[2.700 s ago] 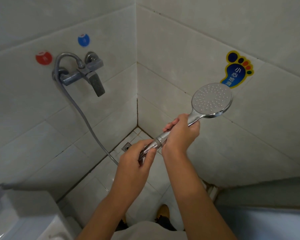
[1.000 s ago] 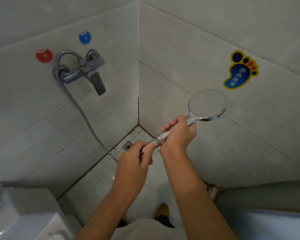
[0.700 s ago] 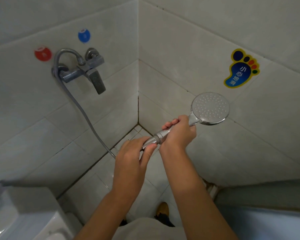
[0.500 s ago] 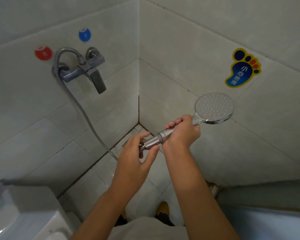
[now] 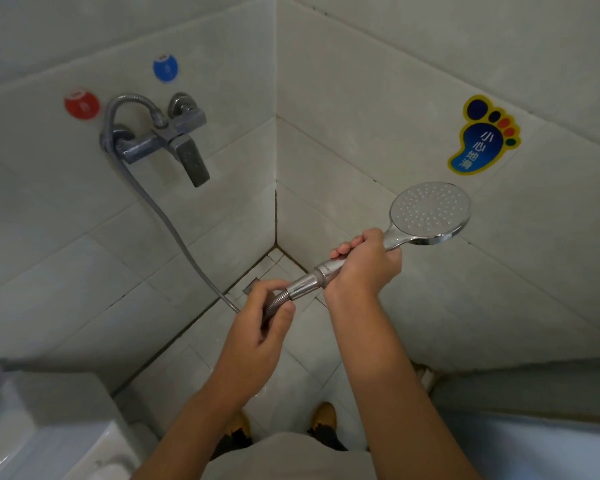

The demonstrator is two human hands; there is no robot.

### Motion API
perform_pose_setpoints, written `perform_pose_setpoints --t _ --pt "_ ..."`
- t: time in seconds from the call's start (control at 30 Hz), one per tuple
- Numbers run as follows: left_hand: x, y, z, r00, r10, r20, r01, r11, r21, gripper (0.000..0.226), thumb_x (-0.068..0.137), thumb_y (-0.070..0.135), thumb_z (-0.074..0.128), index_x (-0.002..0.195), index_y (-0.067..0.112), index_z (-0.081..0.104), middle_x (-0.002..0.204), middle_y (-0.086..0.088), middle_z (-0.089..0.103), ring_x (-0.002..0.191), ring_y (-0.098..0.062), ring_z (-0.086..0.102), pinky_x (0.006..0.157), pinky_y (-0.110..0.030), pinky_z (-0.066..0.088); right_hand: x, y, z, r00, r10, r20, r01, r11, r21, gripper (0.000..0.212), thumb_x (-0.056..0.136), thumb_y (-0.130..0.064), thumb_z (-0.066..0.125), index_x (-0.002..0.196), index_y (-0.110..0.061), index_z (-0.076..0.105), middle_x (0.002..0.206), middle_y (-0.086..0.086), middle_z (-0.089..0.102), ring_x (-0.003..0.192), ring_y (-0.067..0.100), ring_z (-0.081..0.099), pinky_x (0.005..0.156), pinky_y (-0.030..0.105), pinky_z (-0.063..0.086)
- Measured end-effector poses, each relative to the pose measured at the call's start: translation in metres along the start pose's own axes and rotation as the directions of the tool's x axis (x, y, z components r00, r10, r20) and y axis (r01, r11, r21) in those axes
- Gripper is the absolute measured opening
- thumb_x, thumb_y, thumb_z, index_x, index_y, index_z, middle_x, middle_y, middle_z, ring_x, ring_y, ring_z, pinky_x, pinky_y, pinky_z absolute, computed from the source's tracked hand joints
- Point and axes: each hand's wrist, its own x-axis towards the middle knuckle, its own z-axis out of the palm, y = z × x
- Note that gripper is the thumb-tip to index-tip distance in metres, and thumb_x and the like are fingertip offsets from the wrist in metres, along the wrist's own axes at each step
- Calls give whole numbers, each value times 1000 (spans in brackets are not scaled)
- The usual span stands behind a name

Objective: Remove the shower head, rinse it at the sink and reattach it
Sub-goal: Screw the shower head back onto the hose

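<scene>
Left wall has a chrome mixer tap (image 5: 163, 140) with a red dot sticker (image 5: 82, 103) and a blue dot sticker (image 5: 166, 68) above it. Right wall has a blue foot-shaped sticker (image 5: 482, 136). Yellow shoes (image 5: 324, 415) on the near tiled floor (image 5: 174, 379).

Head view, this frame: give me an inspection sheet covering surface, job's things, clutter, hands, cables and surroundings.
Surface: tiled floor in a corner, grout dark at the joints.
Job's things: shower head held face up, its handle meeting the hose nut; whether threaded on or loose cannot be told.
Clutter: nothing seen.
Hands: right hand grips the handle; left hand holds the hose just below the nut.
Cables: metal hose runs from the mixer tap down to the left hand.
Surroundings: red dot and blue dot above the tap; foot sticker on the right wall; white fixture at lower left.
</scene>
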Motion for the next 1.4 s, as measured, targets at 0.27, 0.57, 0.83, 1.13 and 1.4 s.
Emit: perform_pose_setpoints --t 0.27,0.57,0.83,1.13,1.4 --pt "4 6 5 975 117 -189 -77 975 207 14 87 47 55 97 50 46 73 6 60 63 -18 58 51 -39 51 -9 1 5 1000 -10 15 10 1000 -15 13 91 1 43 88 -12 44 58 1 44 41 15 40 44 27 42" --pt "6 5 7 977 160 -138 -102 929 357 21 92 53 39 106 38 44 68 11 57 59 -14 57 43 -24 46 -5 0 3 1000 -30 -9 29 999 -15 12 91 0 43 89 -12 45 58 2 43 41 15 41 45 27 42" --pt "11 4 3 963 220 -154 -127 878 461 41 102 38 25 81 21 55 52 13 32 39 -7 33 39 -12 25 -7 2 -2 999 -37 10 37 999 -35 12 91 0 45 92 -12 47 60 2 45 42 15 41 46 28 43" --pt "7 9 6 991 84 -107 -53 963 266 40 83 60 51 113 34 47 62 7 51 53 -13 50 47 -29 44 -4 1 -2 998 -54 11 55 998 -26 12 91 0 44 91 -12 46 60 2 44 42 15 41 47 29 43" --pt "10 10 8 975 117 -187 -61 958 281 48 102 47 26 79 20 58 49 12 41 42 -8 46 39 -14 29 -1 1 -1 999 -47 3 47 998 -37 12 90 1 44 89 -12 45 58 2 44 42 15 42 47 28 43"
